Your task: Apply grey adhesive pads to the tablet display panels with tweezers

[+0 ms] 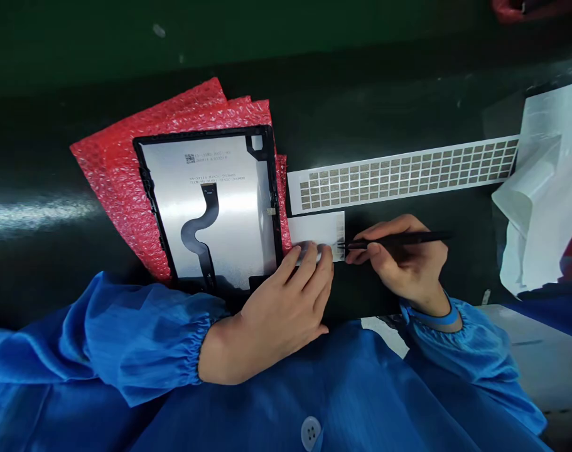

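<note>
My right hand [403, 260] is closed around slim black tweezers [399, 240], whose tip meets the right edge of a small white sheet [314, 227]. Along that edge runs a column of small pale stickers [341, 229]. The fingers of my left hand [290, 295] lie flat on the sheet's lower part, stretched out and pressing it to the table. Just left of the sheet lies a tablet screen panel [238, 226], silver back up in a black frame, with a curved dark flex cable [191, 235] across it.
Red bubble-wrap bags [120, 169] are under the panel. A long strip of grey square stickers [408, 172] stretches rightward above my hands. Crumpled white paper [544, 188] is at the right, over the strip's end. Everything rests on a dark green table [384, 94].
</note>
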Action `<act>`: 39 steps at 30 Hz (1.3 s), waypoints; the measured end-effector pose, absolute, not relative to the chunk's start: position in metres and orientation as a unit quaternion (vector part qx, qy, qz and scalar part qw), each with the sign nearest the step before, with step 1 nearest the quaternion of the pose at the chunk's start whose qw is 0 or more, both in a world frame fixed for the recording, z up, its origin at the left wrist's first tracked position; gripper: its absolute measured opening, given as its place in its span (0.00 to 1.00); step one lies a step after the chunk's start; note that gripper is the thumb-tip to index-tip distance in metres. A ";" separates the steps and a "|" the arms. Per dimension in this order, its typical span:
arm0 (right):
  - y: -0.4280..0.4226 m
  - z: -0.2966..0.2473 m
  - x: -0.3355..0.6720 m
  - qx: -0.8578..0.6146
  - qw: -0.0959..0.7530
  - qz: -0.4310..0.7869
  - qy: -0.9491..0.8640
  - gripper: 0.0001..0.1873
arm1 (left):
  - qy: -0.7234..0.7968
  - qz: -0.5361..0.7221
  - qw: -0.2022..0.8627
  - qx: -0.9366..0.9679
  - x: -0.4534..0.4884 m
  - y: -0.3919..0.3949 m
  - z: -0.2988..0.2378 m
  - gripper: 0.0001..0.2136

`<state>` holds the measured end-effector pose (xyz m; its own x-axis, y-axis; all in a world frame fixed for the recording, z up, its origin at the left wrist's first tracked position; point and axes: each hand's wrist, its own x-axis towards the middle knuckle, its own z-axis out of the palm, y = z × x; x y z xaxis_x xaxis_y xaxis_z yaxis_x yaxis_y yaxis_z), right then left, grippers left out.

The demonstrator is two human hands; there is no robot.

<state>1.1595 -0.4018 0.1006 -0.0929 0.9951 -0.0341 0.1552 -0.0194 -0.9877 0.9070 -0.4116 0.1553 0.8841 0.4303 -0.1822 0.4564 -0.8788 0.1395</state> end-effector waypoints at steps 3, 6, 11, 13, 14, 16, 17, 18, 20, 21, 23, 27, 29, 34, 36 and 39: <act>-0.412 0.098 1.160 -0.510 0.420 0.492 -0.567 0.09 | 0.237 -0.059 0.104 0.964 0.904 -0.413 0.148 0.46; -0.415 0.095 1.160 -0.512 0.427 0.482 -0.569 0.10 | 0.236 -0.049 0.112 0.964 0.904 -0.411 0.143 0.45; -0.412 0.095 1.159 -0.515 0.423 0.482 -0.569 0.10 | 0.232 -0.048 0.115 0.965 0.905 -0.409 0.142 0.46; -0.412 0.096 1.159 -0.518 0.420 0.489 -0.561 0.10 | 0.229 -0.051 0.111 0.966 0.905 -0.409 0.141 0.46; -0.412 0.096 1.159 -0.519 0.419 0.493 -0.558 0.10 | 0.228 -0.053 0.108 0.966 0.905 -0.409 0.141 0.47; -0.412 0.096 1.160 -0.517 0.419 0.497 -0.557 0.09 | 0.227 -0.058 0.101 0.967 0.905 -0.409 0.141 0.47; -0.413 0.096 1.160 -0.519 0.417 0.496 -0.558 0.09 | 0.227 -0.060 0.098 0.967 0.905 -0.409 0.142 0.47; -0.413 0.096 1.160 -0.520 0.415 0.495 -0.559 0.09 | 0.227 -0.061 0.096 0.967 0.905 -0.409 0.142 0.47; -0.412 0.095 1.161 -0.519 0.410 0.497 -0.563 0.09 | 0.227 -0.062 0.094 0.967 0.905 -0.409 0.143 0.46; -0.412 0.094 1.161 -0.518 0.408 0.498 -0.564 0.09 | 0.227 -0.062 0.094 0.967 0.905 -0.409 0.144 0.46; -0.411 0.093 1.162 -0.511 0.409 0.503 -0.564 0.08 | 0.226 -0.064 0.094 0.967 0.905 -0.408 0.144 0.46; -0.409 0.095 1.163 -0.515 0.425 0.520 -0.532 0.03 | 0.223 -0.065 0.096 0.968 0.908 -0.407 0.143 0.48; -0.406 0.100 1.161 -0.513 0.443 0.532 -0.507 0.01 | 0.225 -0.058 0.100 0.968 0.908 -0.406 0.144 0.47; -0.386 0.131 1.140 -0.522 0.486 0.521 -0.469 0.03 | 0.208 0.031 0.121 0.970 0.893 -0.402 0.164 0.34; -0.374 0.143 1.121 -0.525 0.492 0.512 -0.469 0.04 | 0.199 0.045 0.118 0.972 0.878 -0.399 0.177 0.28; -0.354 0.153 1.084 -0.495 0.496 0.527 -0.480 0.02 | 0.234 0.018 0.098 0.967 0.850 -0.393 0.190 0.22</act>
<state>1.0844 -0.3536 0.1531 -0.0169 0.9988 -0.0458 -0.0474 -0.0465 -0.9978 0.8496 -0.3934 0.1904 0.8901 0.4556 -0.0104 0.4484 -0.8716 0.1979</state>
